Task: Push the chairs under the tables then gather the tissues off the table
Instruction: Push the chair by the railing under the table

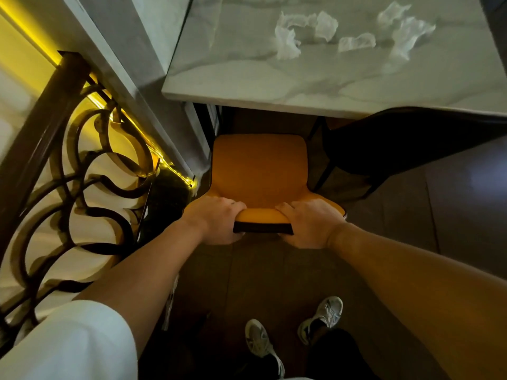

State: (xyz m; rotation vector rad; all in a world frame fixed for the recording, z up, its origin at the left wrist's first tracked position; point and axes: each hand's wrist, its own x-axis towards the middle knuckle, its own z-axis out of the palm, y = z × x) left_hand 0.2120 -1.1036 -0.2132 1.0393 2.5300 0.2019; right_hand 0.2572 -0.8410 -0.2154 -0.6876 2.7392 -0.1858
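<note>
Both arms reach straight out and down, the left hand (216,220) and right hand (307,223) each curled tight over the top of the orange chair's (259,171) backrest, its seat just short of the marble worktop's (274,86) near edge. Five crumpled tissues (286,37) lie scattered toward the worktop's far right corner. A dark chair (397,141) sits partly tucked under at the right, and a scrolled railing (82,165) runs along the left.

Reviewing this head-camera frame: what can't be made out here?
- Orange chair legs: hidden beneath its own seat.
- Black chair: front hidden under the marble table, rest lost in shadow.
- Tissues: blurred, count unclear.
- Both hands' fingertips: curled behind the backrest.
</note>
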